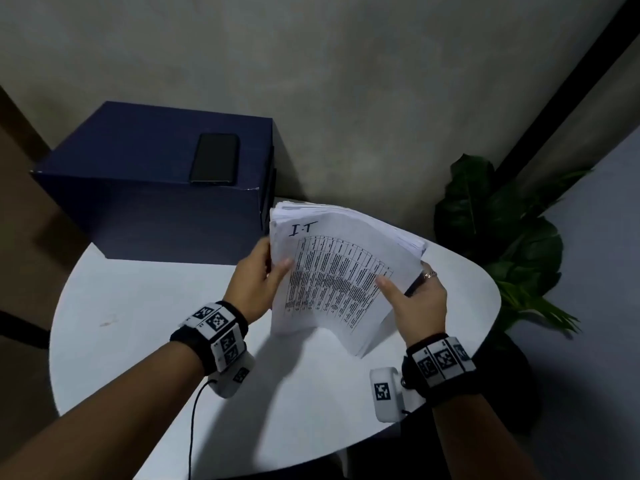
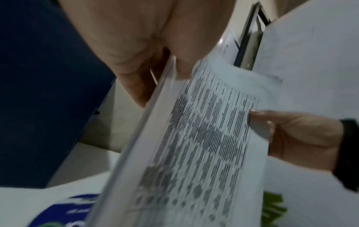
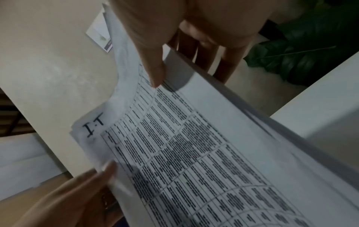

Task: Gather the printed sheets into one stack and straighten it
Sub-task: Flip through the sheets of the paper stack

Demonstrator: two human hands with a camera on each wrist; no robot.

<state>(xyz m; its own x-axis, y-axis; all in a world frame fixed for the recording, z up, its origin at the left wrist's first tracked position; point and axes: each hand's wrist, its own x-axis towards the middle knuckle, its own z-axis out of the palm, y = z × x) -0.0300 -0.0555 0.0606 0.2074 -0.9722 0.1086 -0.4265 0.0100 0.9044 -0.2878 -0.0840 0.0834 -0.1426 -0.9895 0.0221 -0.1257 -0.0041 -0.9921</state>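
Note:
A thick stack of printed sheets (image 1: pixel 341 271) stands on its lower edge on the white round table (image 1: pixel 145 327), tilted back and bowed. Its top sheet carries a printed table and a handwritten "I-T". My left hand (image 1: pixel 258 271) grips the stack's left edge, thumb on the front and fingers behind. My right hand (image 1: pixel 414 292) grips the right edge the same way, thumb on the print. In the left wrist view the stack (image 2: pixel 194 145) fills the middle. In the right wrist view the top sheet (image 3: pixel 194 145) curves under my thumb. The upper sheet edges fan unevenly.
A dark blue box (image 1: pixel 156 188) stands at the table's back left, close behind the stack, with a black phone (image 1: pixel 214 158) lying on top. A green plant (image 1: pixel 502 233) sits beyond the table's right edge. A wall rises behind.

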